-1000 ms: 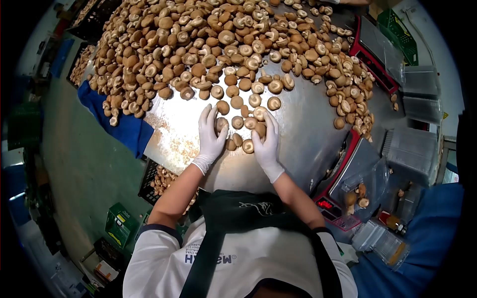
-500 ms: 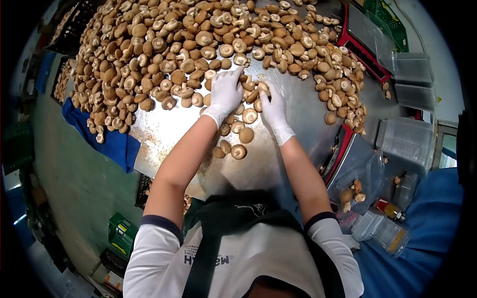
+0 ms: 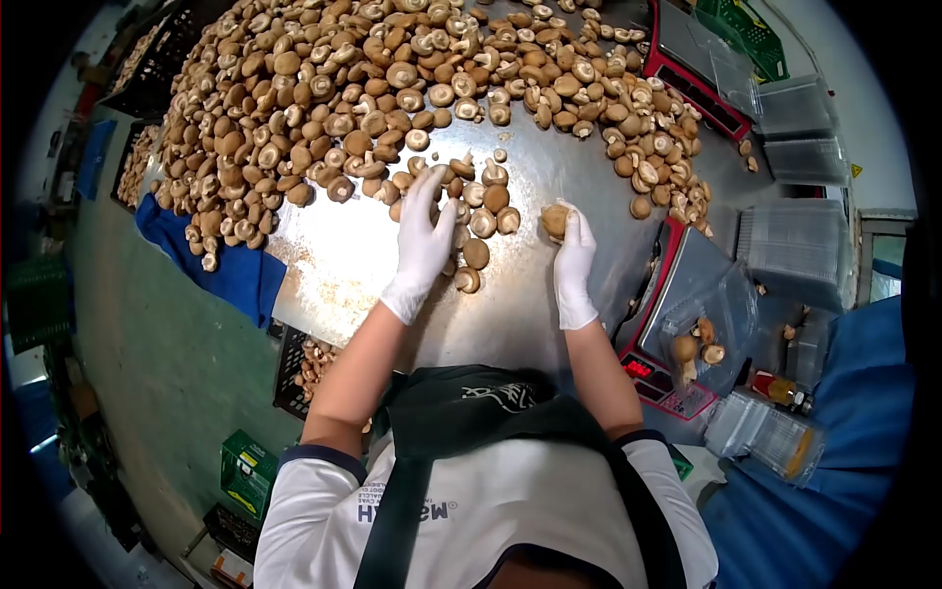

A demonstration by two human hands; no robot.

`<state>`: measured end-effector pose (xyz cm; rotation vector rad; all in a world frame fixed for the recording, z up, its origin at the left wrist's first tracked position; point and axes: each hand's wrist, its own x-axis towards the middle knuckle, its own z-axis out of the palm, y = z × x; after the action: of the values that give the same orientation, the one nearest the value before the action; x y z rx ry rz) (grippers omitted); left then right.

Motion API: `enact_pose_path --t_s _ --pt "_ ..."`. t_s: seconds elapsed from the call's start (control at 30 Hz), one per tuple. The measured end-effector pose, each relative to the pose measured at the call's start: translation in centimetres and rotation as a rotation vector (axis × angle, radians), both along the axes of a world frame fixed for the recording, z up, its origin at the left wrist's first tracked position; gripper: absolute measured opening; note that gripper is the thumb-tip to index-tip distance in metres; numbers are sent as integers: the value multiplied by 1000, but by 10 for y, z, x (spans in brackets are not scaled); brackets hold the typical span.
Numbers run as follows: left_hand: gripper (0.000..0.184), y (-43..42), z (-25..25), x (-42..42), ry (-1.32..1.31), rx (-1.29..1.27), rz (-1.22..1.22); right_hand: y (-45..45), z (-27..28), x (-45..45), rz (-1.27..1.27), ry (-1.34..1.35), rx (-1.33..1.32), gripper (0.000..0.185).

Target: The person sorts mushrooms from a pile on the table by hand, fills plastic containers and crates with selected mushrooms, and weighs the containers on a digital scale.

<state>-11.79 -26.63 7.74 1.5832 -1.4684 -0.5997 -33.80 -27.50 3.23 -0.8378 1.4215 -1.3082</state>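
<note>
My left hand [image 3: 422,240], in a white glove, lies on the metal table with fingers stretched out, against the left side of a loose group of brown mushrooms [image 3: 482,223]. Its fingertips touch or nearly touch mushrooms there. To the right, apart from that group, my right hand [image 3: 572,247], also gloved, pinches a brown mushroom [image 3: 555,221] between thumb and fingers. A large heap of mushrooms [image 3: 285,108] covers the far part of the table and stretches to the right.
A red scale [image 3: 662,304] at the right bears an open plastic box [image 3: 731,309] with several mushrooms. Another red scale [image 3: 697,93] stands farther back. Stacked clear boxes [image 3: 797,250] are at the far right. A blue cloth [image 3: 211,265] hangs at the table's left edge.
Both hands have come back nearer my body from the heap's edge. My right hand has moved right, away from the small group, with a mushroom in it. The left fingers have spread beside the group.
</note>
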Motion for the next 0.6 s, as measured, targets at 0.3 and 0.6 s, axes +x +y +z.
enact_pose_path --t_s 0.3,0.6 --pt "32 83 -30 -18 1770 719 -54 -26 27 57 361 849 -353 42" --pt "37 102 -29 4 1706 666 -55 -78 -4 52 331 332 44 25"
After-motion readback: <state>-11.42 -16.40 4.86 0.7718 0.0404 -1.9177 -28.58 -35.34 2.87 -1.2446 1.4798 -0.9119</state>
